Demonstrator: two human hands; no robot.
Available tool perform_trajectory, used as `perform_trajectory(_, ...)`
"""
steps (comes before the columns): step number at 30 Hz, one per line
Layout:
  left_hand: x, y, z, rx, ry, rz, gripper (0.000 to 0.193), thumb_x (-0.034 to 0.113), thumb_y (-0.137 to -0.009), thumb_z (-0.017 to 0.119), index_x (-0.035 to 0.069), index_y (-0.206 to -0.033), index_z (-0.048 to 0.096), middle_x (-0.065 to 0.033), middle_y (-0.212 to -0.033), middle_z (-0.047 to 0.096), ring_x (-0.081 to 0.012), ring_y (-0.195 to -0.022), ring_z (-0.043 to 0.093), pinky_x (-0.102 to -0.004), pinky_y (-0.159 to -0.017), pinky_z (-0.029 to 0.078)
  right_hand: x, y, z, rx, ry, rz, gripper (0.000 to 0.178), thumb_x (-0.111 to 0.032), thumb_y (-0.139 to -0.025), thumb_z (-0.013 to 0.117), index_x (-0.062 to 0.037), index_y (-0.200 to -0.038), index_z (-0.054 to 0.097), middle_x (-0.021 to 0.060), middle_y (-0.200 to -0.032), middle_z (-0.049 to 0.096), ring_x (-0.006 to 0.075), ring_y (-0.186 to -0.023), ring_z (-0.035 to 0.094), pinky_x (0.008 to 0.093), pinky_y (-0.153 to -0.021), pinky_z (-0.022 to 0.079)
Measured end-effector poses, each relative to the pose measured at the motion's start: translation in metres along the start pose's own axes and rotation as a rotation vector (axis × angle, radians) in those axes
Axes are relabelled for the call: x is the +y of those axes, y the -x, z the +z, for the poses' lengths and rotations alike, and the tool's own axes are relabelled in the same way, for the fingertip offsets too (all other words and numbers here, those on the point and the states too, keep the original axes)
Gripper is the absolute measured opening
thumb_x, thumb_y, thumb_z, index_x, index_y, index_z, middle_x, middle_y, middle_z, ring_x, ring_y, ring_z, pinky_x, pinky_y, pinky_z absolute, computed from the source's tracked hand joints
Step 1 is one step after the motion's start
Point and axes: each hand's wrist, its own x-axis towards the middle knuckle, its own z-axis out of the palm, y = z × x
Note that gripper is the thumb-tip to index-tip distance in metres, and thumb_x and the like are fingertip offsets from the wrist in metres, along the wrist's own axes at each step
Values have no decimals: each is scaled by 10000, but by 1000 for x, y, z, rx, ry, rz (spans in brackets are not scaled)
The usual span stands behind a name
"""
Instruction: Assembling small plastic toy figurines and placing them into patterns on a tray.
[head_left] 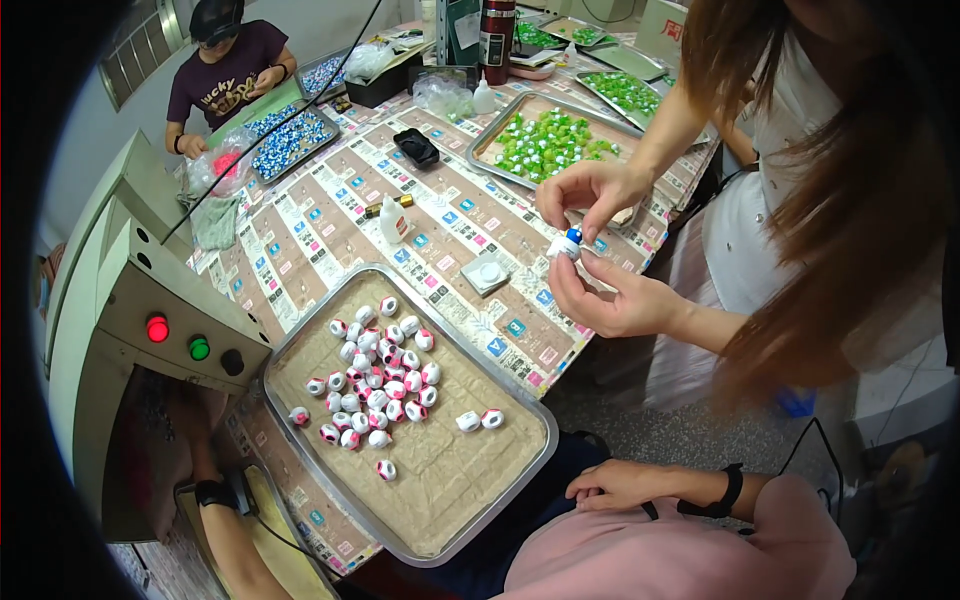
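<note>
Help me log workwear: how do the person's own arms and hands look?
The right hand is bare, with a black band on that forearm and a short pink sleeve above. The left forearm wears another black band; the left hand is too shadowed to describe.

Left hand (188, 420): dim inside machine (185, 300), grip unreadable | Lower tray (272, 510): cut by bottom edge, partly behind forearm (240, 550) | Co-worker's hair (840, 260): blurred
</note>
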Motion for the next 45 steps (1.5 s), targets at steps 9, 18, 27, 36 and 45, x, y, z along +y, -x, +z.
perform_trajectory(9, -1, -1, 1, 35, 34, 90, 325, 172, -936, 490, -21, -1183, 576, -246, -1116, 608, -415, -1030, 557, -454, -877, 445, 0, -1, 1, -8, 6, 16, 355, -247, -903, 582, 3, -1155, 592, 132, -1031, 663, 241, -895, 646, 338, -791, 510)
perform_trajectory(18, 7, -2, -4, 15, 137, 16, 308, 162, -927, 504, -28, -1152, 593, -239, -1115, 615, -409, -1038, 559, -446, -891, 439, -1, -1, 1, -9, 8, 16, 355, -247, -900, 583, 0, -1155, 592, 133, -1025, 661, 246, -899, 646, 342, -800, 509)
perform_trajectory(27, 13, -5, -10, 24, 143, 38, 299, 145, -922, 510, -38, -1144, 592, -244, -1120, 614, -412, -1038, 562, -448, -888, 439, -2, -1, 0, -11, -1, 22, 356, -250, -897, 585, -6, -1157, 595, 132, -1030, 659, 247, -902, 645, 340, -808, 508)
perform_trajectory(36, 13, -7, -4, 41, 138, 52, 278, 116, -917, 504, -32, -1133, 600, -249, -1096, 616, -419, -1014, 563, -462, -872, 441, 1, -1, 3, 14, 16, -6, 351, -251, -892, 589, -8, -1146, 601, 131, -1008, 667, 249, -886, 649, 342, -796, 512)
perform_trajectory(45, -41, 11, 14, 37, -82, 86, 310, 197, -928, 499, -11, -1125, 617, -231, -1081, 630, -403, -1008, 585, -457, -868, 455, 7, -4, 9, 2, 32, -35, 309, -196, -865, 593, -10, -1109, 618, 98, -921, 669, 201, -842, 646, 318, -762, 514)
